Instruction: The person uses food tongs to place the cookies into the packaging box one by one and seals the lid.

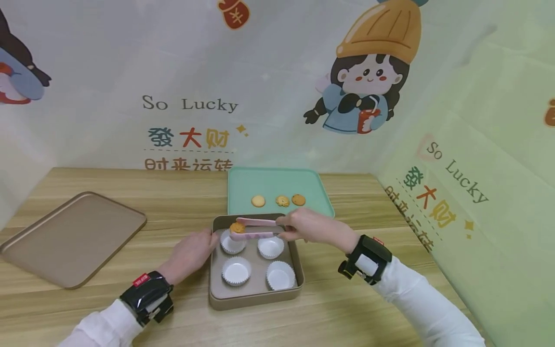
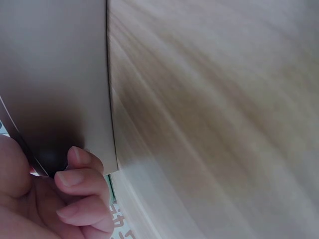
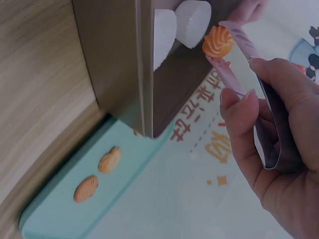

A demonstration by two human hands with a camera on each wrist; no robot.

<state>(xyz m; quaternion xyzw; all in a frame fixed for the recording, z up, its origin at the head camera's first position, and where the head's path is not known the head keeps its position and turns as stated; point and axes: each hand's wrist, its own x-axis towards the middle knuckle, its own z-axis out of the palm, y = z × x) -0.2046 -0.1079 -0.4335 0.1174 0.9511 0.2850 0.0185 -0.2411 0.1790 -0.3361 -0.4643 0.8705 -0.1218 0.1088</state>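
In my right hand [image 1: 310,225] I hold pink-tipped tongs [image 3: 271,114], thumb and fingers curled round the metal arms. Their tips pinch an orange swirled cookie [image 3: 218,42] over the far-left paper cup [image 1: 233,242]. My left hand [image 1: 193,251] grips the far-left side of a deep brown baking pan [image 1: 256,302]; in the left wrist view the fingertips [image 2: 70,178] lie against its outer wall. Inside the pan stand white fluted cups: far right [image 1: 270,247], near left [image 1: 236,271] and near right [image 1: 281,276].
Behind the pan lies a mint-green tray [image 1: 273,180] bearing a pale round cookie [image 1: 257,201], a lumpy cookie [image 1: 283,201] and a browner round cookie [image 1: 298,200]. A flat brown tray [image 1: 78,236] sits on the wooden table at left. A printed cloth [image 1: 269,72] hangs behind.
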